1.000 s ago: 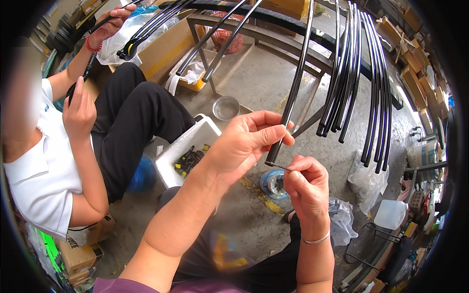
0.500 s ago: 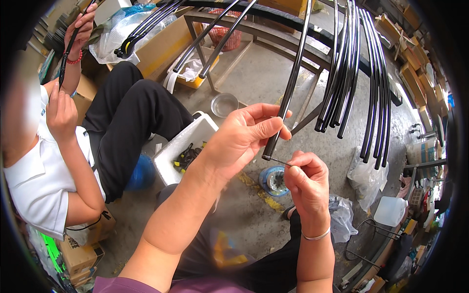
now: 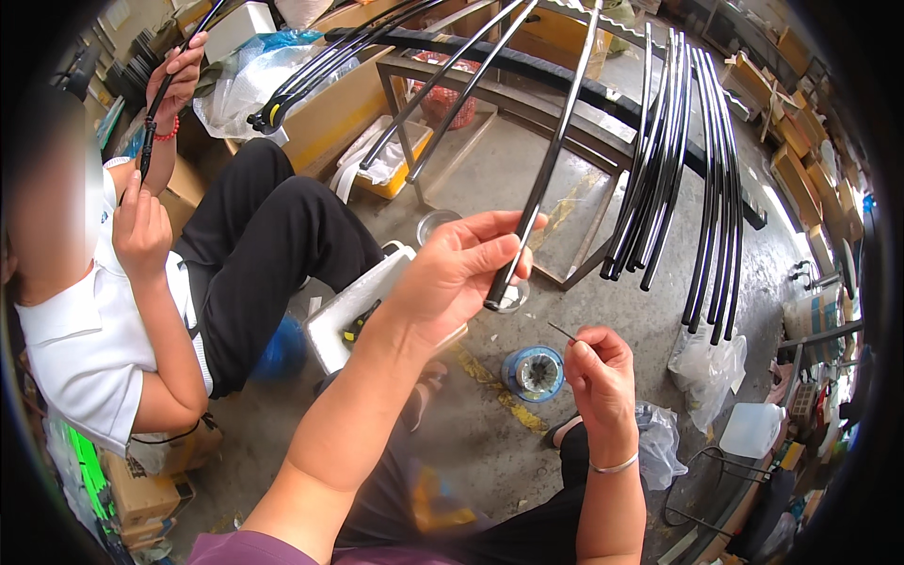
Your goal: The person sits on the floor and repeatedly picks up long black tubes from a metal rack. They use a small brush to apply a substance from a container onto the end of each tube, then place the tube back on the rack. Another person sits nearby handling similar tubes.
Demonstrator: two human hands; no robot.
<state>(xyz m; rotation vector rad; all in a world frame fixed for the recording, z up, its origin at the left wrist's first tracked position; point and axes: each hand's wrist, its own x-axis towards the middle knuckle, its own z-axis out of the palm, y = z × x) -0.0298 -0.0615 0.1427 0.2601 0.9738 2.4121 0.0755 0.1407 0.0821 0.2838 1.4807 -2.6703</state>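
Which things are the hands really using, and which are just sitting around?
In use:
- long black rod, pinched by the left hand
- thin pin, held by the right hand

Just lying about:
- small blue round tub on the floor
- white tray
- bundle of black rods leaning on the metal frame
- white jug

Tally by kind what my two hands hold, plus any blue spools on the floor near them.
black rod: 1, in the left hand
thin pin: 1, in the right hand
blue spool: 1, on the floor
Total: 3
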